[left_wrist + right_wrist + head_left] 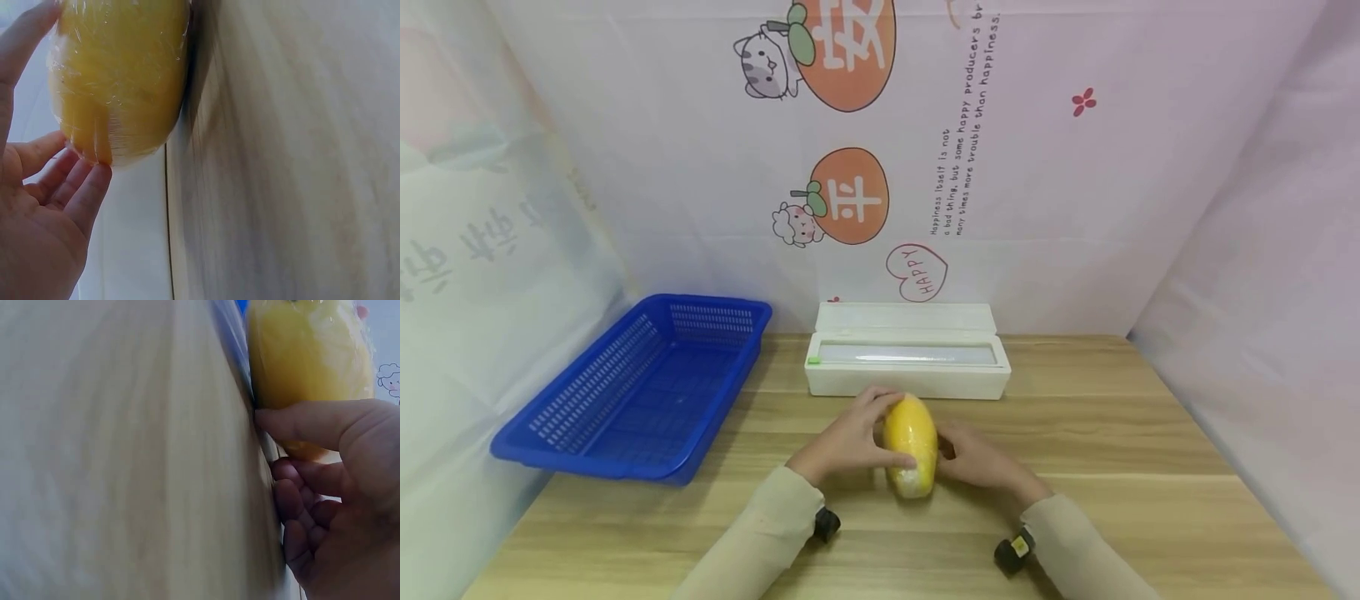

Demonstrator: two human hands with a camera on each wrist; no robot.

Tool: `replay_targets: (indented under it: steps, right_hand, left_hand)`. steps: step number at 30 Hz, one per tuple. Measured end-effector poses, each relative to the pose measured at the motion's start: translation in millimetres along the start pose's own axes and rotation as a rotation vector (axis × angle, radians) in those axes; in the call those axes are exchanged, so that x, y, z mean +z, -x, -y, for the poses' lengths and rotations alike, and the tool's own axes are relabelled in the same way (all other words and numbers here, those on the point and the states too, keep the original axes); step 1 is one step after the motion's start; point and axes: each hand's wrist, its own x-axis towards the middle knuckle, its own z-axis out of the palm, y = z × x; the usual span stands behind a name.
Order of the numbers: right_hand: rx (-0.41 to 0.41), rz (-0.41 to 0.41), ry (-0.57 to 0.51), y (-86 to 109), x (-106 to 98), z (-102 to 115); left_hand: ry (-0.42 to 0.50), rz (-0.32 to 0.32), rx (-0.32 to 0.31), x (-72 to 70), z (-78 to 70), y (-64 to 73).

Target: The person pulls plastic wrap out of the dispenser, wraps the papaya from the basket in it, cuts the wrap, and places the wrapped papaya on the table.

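A yellow oval fruit (912,437), wrapped in clear, shiny film, lies on the wooden table with its long side pointing away from me. My left hand (853,437) grips it, thumb on the near end and fingers at the far end. The left wrist view shows those fingertips (94,178) against the wrapped fruit (119,75). Close by the fruit's right side is my right hand (981,458), low on the table. In the right wrist view its thumb (306,422) crosses in front of the fruit, the other fingers loosely curled with nothing visible between them.
Behind the fruit stands a white film dispenser box (910,383) with its lid raised and a green slider (814,360) at its left end. A blue plastic basket (602,467) sits at the left. Printed cloth (1037,208) hangs behind and at both sides of the table (1112,500).
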Motion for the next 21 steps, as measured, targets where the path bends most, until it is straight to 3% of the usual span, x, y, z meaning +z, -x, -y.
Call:
replay_targets:
  steps: [11, 21]
  right_hand:
    - [0.15, 0.001, -0.214, 7.3, -2.9, 7.2]
    - [0.219, -0.048, -0.363, 12.0, -0.3, 3.1]
  left_hand:
    - [0.05, 0.007, -0.021, 0.2, 4.2, 1.2]
    - [0.142, 0.038, -0.068, -2.0, 10.8, 6.0]
